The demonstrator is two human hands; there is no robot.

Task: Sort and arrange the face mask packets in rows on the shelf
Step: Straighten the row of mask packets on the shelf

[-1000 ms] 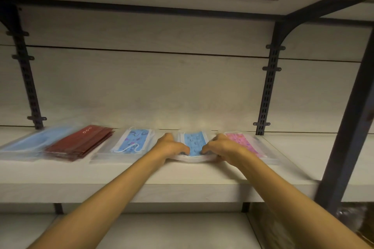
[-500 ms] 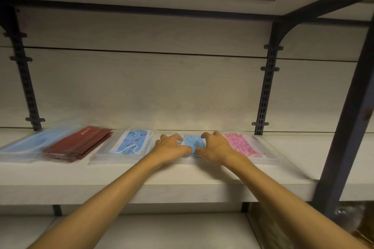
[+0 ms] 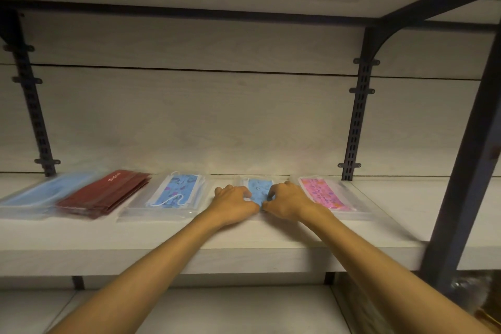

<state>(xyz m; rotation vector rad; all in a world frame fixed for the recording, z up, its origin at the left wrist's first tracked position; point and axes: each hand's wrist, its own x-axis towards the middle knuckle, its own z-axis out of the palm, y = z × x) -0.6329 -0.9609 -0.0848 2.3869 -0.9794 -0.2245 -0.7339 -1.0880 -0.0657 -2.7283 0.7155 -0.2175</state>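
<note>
- The shelf (image 3: 244,238) is a pale, wood-grain board; it runs across the whole view, with a back panel of the same colour behind it.
- Five mask packets lie flat on it in one row, near the back.
- From the left: a plain light blue packet (image 3: 40,192), then a dark red packet (image 3: 108,192) which overlaps its right edge.
- Next is a blue patterned packet (image 3: 176,192) in clear plastic, just beside the red one.
- A second blue patterned packet (image 3: 259,188) lies in the middle, partly covered.
- A pink patterned packet (image 3: 325,194) is last on the right.
</note>
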